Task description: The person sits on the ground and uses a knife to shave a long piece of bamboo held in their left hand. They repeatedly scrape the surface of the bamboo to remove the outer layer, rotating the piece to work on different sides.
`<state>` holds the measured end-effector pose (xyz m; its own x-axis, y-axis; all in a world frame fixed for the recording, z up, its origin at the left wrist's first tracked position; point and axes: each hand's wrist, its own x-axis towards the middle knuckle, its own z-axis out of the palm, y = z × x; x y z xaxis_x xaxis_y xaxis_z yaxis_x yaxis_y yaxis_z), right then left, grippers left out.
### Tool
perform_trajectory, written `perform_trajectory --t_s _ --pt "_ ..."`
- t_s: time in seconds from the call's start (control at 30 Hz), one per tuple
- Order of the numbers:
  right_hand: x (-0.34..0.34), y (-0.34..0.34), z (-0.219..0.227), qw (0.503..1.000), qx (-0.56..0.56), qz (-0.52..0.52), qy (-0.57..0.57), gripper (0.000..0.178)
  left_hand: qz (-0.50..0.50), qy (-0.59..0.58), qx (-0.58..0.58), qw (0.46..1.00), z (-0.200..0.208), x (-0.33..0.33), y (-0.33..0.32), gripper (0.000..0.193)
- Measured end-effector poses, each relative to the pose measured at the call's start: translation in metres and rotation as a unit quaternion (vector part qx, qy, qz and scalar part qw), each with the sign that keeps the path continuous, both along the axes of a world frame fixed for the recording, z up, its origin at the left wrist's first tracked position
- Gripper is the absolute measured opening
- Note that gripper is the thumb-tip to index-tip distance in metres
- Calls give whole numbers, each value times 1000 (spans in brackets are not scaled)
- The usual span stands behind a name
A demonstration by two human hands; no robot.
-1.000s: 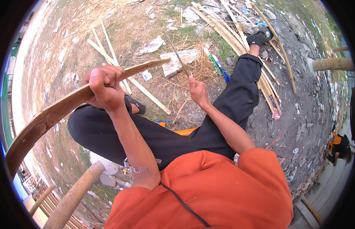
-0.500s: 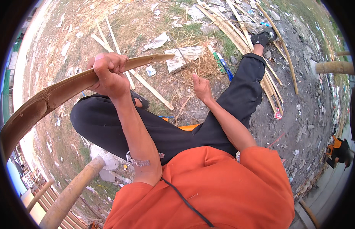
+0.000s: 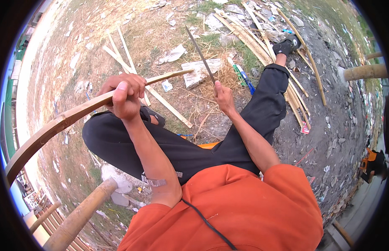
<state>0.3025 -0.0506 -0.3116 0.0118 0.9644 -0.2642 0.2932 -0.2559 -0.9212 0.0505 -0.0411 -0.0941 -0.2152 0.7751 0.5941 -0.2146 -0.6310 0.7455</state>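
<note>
My left hand (image 3: 124, 95) is closed round a long split bamboo strip (image 3: 73, 113). The strip runs from the left rim, and its far tip lies over a pale, weathered wood block (image 3: 201, 72) on the ground. In my right hand (image 3: 223, 97) is a long, thin dark blade, a knife (image 3: 200, 54), pointing up and away to the left. Its handle is hidden in my fist. The blade stands apart from the bamboo, just right of the strip's tip. Dry straw-like shavings (image 3: 206, 94) lie between the block and my legs.
Several pale bamboo strips (image 3: 244, 37) are piled by my right foot (image 3: 287, 44), with a longer curved piece (image 3: 310, 58) beside them. More strips (image 3: 167, 104) cross on the grass at left. A blue-handled tool (image 3: 247, 80) lies near my right knee. Bamboo posts (image 3: 83, 213) stand at both sides.
The bamboo strip has turned in my left hand, its hollow inner face no longer showing and its narrow edge up. The knife blade shows more broadly, and my right hand has shifted slightly.
</note>
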Motion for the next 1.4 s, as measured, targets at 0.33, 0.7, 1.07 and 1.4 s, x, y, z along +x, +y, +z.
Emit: perform_trajectory --t_s 0.33,0.7,1.07,1.4 --pt "17 -8 -37 950 -205 42 -232 82 -112 34 18 993 10 11 2 17" --pt "15 -24 -43 942 -185 60 -274 75 -121 41 1 992 5 1 -5 17" --pt "11 0 -9 984 -23 40 -172 72 -114 20 -12 993 3 -3 -5 19" --pt "34 -26 -56 942 -194 53 -268 76 -106 -3 -20 994 -2 -1 -11 19"
